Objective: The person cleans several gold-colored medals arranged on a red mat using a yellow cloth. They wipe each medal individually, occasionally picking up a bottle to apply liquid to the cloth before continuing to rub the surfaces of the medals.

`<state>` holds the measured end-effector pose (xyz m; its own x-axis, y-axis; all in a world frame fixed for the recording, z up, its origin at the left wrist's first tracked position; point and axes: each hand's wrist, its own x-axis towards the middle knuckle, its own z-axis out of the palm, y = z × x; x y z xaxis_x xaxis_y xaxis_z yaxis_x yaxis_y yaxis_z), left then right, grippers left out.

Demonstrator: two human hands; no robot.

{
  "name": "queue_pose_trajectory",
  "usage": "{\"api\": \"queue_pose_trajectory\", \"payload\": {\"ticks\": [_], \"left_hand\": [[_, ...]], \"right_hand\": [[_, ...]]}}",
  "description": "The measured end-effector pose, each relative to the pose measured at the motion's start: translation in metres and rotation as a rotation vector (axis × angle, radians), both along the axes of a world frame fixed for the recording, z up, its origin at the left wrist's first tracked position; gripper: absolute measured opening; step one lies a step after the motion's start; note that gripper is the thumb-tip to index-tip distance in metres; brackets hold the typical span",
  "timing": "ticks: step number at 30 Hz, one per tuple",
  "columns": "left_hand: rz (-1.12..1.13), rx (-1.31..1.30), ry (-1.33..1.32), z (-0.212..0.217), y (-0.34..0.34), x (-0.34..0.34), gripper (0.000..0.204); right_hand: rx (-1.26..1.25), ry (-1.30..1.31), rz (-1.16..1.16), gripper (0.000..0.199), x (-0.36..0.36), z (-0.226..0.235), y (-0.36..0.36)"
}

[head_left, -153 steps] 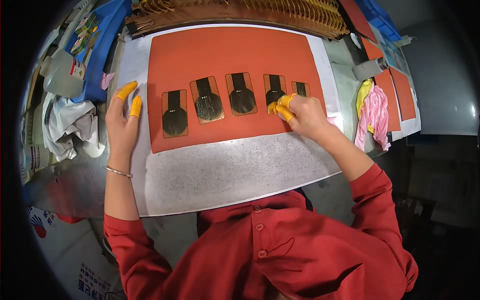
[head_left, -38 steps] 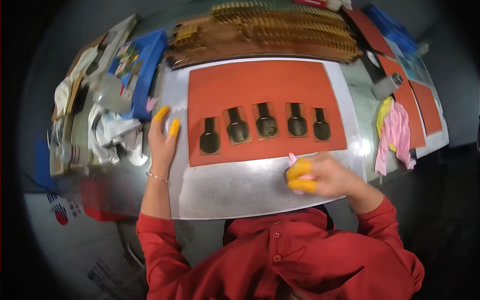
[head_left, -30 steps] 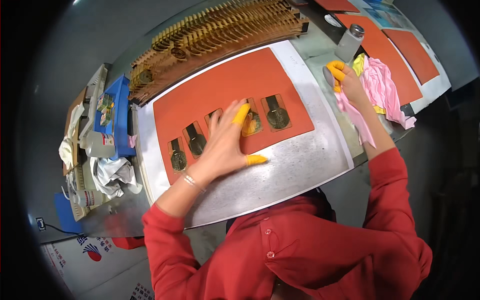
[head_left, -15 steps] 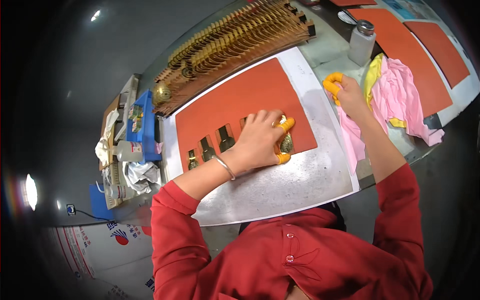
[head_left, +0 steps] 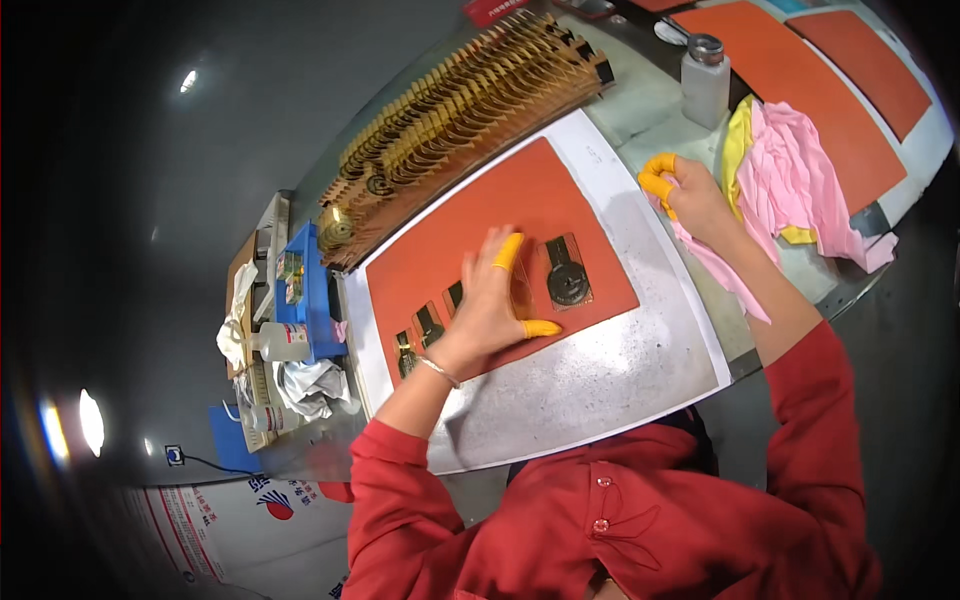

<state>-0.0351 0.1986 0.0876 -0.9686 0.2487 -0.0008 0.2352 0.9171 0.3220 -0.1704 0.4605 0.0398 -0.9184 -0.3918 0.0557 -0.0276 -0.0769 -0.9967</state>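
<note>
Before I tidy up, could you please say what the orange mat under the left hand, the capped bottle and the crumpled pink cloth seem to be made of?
Orange mat: probably rubber or silicone, given its flat, even, matte surface. Capped bottle: plastic or glass, its milky translucence leaves both open; the glinting cap suggests metal. Pink cloth: soft, matte fabric, judging by loose folds.

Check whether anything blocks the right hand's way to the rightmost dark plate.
Nothing visible: only tabletop, white sheet and orange mat lie between the right hand and that plate; the left hand is left of it.
</note>
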Motion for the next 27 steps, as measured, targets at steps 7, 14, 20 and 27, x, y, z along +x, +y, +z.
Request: {"api": "queue_pose_trajectory", "payload": {"ticks": [7, 14, 20, 27], "left_hand": [[0.076, -0.114, -0.101, 0.010, -0.014, 0.011, 0.093], [-0.135, -0.376, 0.081, 0.033, 0.007, 0.014, 0.063], [-0.014, 0.115, 0.080, 0.037, -0.009, 0.017, 0.071], [0.055, -0.029, -0.033, -0.002, -0.073, 0.036, 0.093]], "right_hand": [[0.035, -0.033, 0.004, 0.012, -0.002, -0.004, -0.001], [0.074, -0.042, -0.051, 0.013, 0.001, 0.002, -0.001], [0.049, -0.047, -0.050, 0.014, -0.002, -0.001, 0.003], [0.091, -0.065, -0.092, 0.012, -0.001, -0.001, -0.002]]}}
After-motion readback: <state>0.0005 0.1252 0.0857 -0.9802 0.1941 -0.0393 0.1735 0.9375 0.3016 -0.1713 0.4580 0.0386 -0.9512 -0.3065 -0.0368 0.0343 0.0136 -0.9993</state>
